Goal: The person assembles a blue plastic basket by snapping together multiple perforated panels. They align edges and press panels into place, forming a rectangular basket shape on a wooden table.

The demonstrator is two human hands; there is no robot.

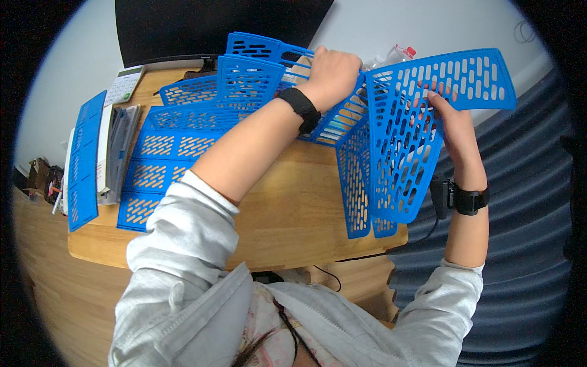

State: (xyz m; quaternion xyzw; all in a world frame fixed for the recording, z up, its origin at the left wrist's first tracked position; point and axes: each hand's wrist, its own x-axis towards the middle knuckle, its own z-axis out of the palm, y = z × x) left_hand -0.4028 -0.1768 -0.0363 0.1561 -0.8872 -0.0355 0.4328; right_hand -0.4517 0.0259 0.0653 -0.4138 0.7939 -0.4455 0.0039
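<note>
Blue perforated plastic file-holder panels [403, 144] stand at the right of the wooden desk, partly put together. My right hand [451, 113] grips the outermost panel at its right edge, thumb in front and fingers seen through the slots behind it. My left hand [333, 70] is closed on the top edge of the file holder's back part, near where the panels meet; what lies under the fingers is hidden. Further left, more slotted blue panels [247, 76] rise behind my left forearm, and flat blue panels [156, 165] lie on the desk.
At the left, a blue panel [85, 159] leans beside upright books and papers [116, 153]. A calculator [125, 82] rests near the dark monitor [214, 27]. Behind the panels is a clear bottle with a red cap [406, 52]. A dark blue curtain [520, 244] hangs beyond the desk's right edge [394, 235].
</note>
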